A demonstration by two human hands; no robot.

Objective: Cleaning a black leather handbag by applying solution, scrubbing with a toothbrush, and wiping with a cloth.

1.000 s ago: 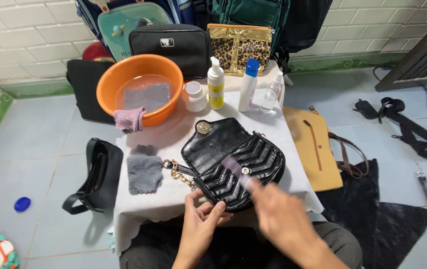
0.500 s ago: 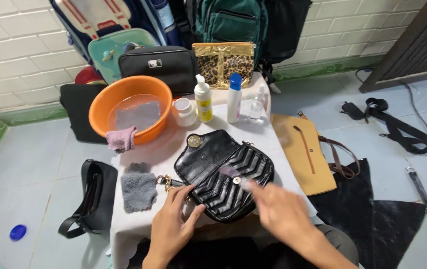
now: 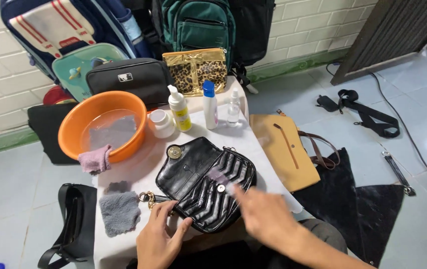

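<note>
So the black quilted handbag lies flap-open in the middle of the cloth-covered surface, long axis running diagonally from near-left to far-right. Left hand pins its near-left corner by the gold chain, fingers spread flat, not closed on anything. Right hand is blurred over the right side; can't tell its grip. Grey cloth sits just left.

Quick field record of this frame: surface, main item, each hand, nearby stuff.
surface: small table with white cloth
main item: black quilted handbag, flap open
left hand: fingers resting on the handbag's near left edge
right hand: motion-blurred, holds a small blurred tool against the handbag front
nearby: grey cloth, orange basin with water, pink cloth on its rim, three bottles
</note>
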